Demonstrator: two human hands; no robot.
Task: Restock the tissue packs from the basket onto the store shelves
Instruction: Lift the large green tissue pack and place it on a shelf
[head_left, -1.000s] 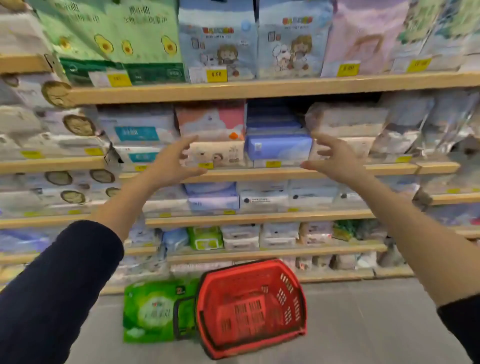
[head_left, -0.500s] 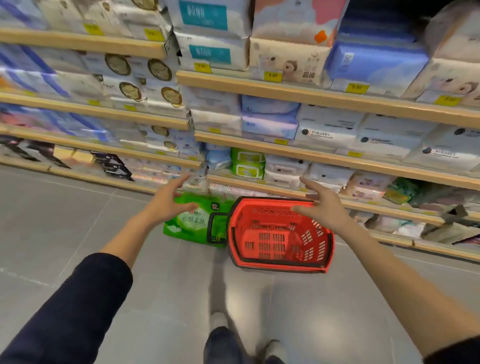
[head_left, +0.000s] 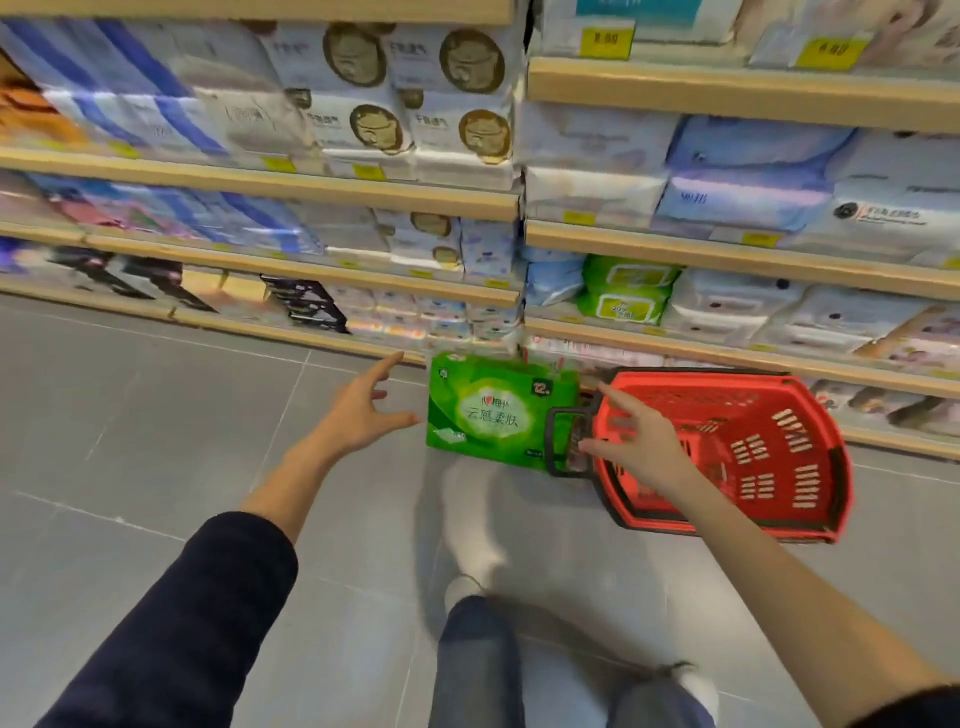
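Both my hands are out in front of me, holding nothing. My left hand (head_left: 358, 410), at the middle of the frame, has its fingers spread and loose, the thumb pointing toward the pack's left edge; I can't tell whether it touches. My right hand (head_left: 644, 447) is spread wide too, fingers straight, lying in the picture over the basket's (head_left: 795, 457) left rim and its dark handle (head_left: 553, 441).

The green pack (head_left: 493, 415) stands on the grey floor (head_left: 156, 441) just right of centre, between my two hands, its back toward the lowest shelf (head_left: 727, 358). It is a bright green plastic-wrapped block with a pale cloud-shaped patch in the middle carrying dark characters, a "12" badge in its upper right corner and a small white picture at its lower left. Its right edge sits behind the basket handle.

The red basket sits on the floor right of the pack, tipped so that its slotted inside faces me.

Shelves fill the upper half of the frame, stacked with white, blue and green packs, mostly blurred. My jeans (head_left: 478, 660) show at bottom centre.
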